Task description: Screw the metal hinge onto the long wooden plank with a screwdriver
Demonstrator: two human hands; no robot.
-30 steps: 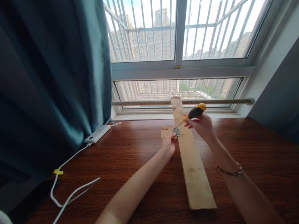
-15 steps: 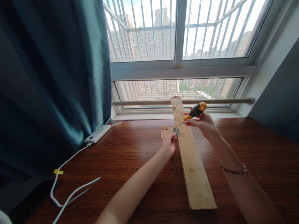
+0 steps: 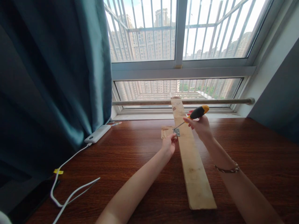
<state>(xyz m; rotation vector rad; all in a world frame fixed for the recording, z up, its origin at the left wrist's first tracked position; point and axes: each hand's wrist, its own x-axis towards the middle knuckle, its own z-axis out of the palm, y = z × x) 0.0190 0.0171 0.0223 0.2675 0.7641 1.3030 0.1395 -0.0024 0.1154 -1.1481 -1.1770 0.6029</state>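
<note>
A long wooden board (image 3: 195,174) lies lengthwise on the dark wood tabletop, its far end over the rail by the window. Against its left side sits a small wood block (image 3: 165,132). A metal hinge (image 3: 177,132) spans the joint between the two. My left hand (image 3: 169,143) pinches the near edge of the hinge, fingers closed. Gripped in my right hand (image 3: 201,124) is a screwdriver (image 3: 197,112) with a black and yellow handle, tilted. Its tip meets the hinge's left leaf; any screw there is too small to make out.
A white power bank (image 3: 97,134) with a white cable (image 3: 70,159) rests on the tabletop (image 3: 130,146) at left, beside a blue curtain (image 3: 91,62). A metal rail (image 3: 215,101) runs in front of the barred window. A yellow tag (image 3: 58,171) lies near the cable.
My right hand has shifted slightly down and its grip on the screwdriver has turned. The screwdriver's handle leans a little lower and further right. My left hand, hinge and board stay put.
</note>
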